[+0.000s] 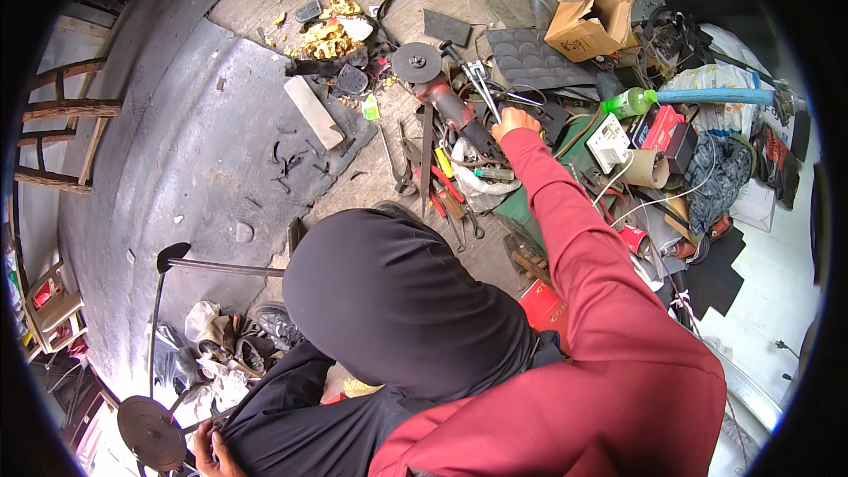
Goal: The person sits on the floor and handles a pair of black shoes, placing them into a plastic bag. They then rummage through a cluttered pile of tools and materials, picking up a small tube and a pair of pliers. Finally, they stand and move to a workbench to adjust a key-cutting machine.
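Note:
My right hand [514,122] reaches forward, fingers closed round the near end of a long silver tool with two thin arms [481,81]; its exact kind is not clear. Just left of it lies an angle grinder [449,106] with a round grey disc. Down at the lower left, my left hand [216,455] has its fingers curled at a bar of a dark metal stand [152,433], next to its round plate. Part of that hand is cut off by the frame's lower edge. Another end of the metal frame [225,267] sticks out beside my knee.
Pliers and other hand tools [424,172] lie before my knee. On the right are a cardboard box [590,18], a green bottle [631,102], a white socket block [609,143] and a brown tape roll [649,169]. A dark rubber sheet [203,124] covers the floor at left, with a flat grey bar [314,112].

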`<state>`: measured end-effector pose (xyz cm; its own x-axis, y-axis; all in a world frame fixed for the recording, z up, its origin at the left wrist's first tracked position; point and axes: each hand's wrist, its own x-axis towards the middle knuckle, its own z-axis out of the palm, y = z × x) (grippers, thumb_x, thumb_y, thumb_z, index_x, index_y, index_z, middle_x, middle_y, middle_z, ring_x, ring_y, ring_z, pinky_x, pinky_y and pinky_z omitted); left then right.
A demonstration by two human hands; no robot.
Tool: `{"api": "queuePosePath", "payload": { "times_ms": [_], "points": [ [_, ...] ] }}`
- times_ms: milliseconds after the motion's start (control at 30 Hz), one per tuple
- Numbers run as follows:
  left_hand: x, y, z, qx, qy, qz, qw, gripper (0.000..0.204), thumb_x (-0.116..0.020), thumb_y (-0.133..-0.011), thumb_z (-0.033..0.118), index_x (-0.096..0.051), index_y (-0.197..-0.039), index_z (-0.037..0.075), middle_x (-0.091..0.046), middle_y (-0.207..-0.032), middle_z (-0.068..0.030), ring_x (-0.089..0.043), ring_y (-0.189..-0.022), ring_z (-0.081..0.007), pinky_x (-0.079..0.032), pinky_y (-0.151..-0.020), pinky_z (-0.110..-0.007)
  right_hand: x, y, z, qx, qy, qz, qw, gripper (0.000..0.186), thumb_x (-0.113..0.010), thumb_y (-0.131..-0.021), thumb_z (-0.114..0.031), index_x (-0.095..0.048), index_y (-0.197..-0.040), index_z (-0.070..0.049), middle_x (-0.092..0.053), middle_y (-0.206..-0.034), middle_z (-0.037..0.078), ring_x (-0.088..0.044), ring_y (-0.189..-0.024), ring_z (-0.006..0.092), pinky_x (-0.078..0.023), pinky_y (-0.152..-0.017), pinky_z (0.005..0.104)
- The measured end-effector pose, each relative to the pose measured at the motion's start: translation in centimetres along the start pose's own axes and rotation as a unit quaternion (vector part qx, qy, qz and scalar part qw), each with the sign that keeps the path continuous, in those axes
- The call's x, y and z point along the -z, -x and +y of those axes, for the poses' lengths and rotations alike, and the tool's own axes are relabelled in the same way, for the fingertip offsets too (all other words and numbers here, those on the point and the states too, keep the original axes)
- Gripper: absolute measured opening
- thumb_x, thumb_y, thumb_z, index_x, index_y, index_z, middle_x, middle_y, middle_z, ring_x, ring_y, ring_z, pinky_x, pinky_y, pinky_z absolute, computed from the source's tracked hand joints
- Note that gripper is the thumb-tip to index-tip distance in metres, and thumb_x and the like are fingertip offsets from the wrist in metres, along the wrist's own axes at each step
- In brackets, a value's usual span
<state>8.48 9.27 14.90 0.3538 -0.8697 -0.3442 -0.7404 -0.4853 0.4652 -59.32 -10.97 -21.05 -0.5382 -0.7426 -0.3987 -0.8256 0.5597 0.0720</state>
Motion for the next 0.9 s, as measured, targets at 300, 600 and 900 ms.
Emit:
{"api": "queuePosePath", "payload": {
  "times_ms": [300,600,900],
  "points": [
    [-0.3,0.1,3.6,0.034,-0.058,0.000,0.998,0.031,-0.062,-0.101,0.019,-0.067,-0.125,0.000,-0.071,-0.112,-0.0146,-0.064,-0.101,-0.0239,-0.050,-0.090,-0.035,1.9,0.4,-0.2,0.031,-0.001,-0.020,0.999,0.035,-0.075,-0.082,-0.038,-0.074,-0.100,-0.008,-0.074,-0.101,0.015,-0.070,-0.100,0.0346,-0.054,-0.089,0.0453],
    [-0.1,-0.4,1.6,0.010,0.010,-0.003,1.000,0.027,-0.058,-0.103,0.016,-0.063,-0.119,-0.004,-0.065,-0.101,-0.0047,-0.057,-0.091,-0.0116,-0.045,-0.086,-0.026,4.1,-0.7,3.5,0.073,0.048,0.090,0.992,0.029,-0.069,-0.088,-0.026,-0.067,-0.111,-0.009,-0.068,-0.114,0.016,-0.070,-0.100,0.0374,-0.055,-0.087,0.0475],
    [0.1,0.2,0.6,0.005,0.020,0.019,1.000,0.029,-0.056,-0.103,0.019,-0.063,-0.121,-0.003,-0.067,-0.110,-0.0083,-0.061,-0.097,-0.0139,-0.047,-0.091,-0.029,7.8,-0.6,3.7,0.076,0.149,0.013,0.986,0.021,-0.066,-0.080,-0.015,-0.078,-0.094,-0.005,-0.073,-0.101,0.023,-0.072,-0.097,0.0372,-0.057,-0.085,0.0450]
  ]
}}
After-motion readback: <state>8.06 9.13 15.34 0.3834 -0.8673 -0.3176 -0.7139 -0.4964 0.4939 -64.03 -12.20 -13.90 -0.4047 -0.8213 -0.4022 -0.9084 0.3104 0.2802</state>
